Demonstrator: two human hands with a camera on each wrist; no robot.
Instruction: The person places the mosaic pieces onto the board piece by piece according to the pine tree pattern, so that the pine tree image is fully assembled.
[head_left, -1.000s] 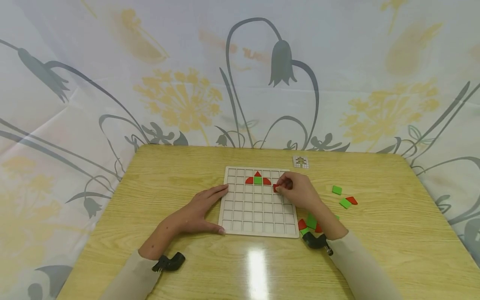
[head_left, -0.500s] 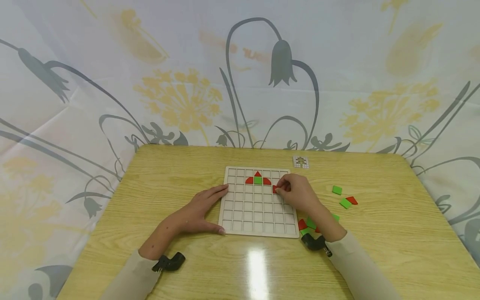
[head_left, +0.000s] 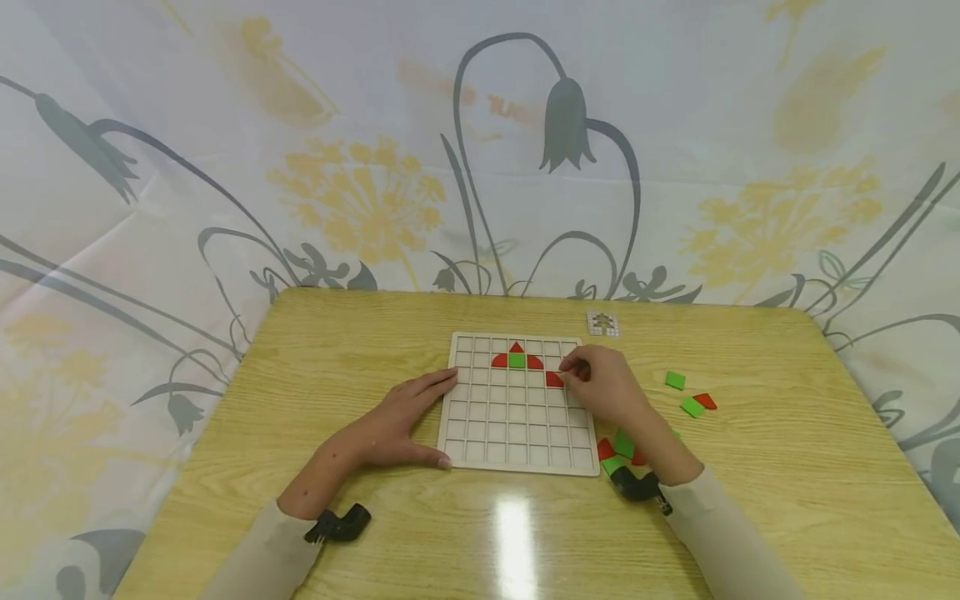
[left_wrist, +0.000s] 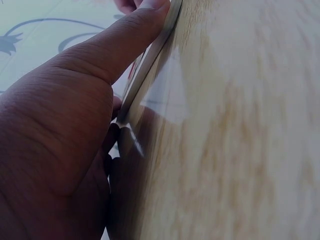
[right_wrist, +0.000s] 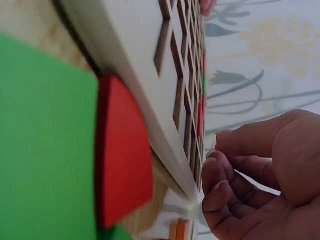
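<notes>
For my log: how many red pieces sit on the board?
4: triangle on top, a curved piece left and another right of the green square, one by the right hand, which may hide more.

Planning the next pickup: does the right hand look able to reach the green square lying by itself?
Probably yes: the green square lies uncovered on the table, close to the right hand, with nothing visible between them.

Red pc [head_left: 553,379] sits in pale grid bd [head_left: 517,412], R side.
</notes>
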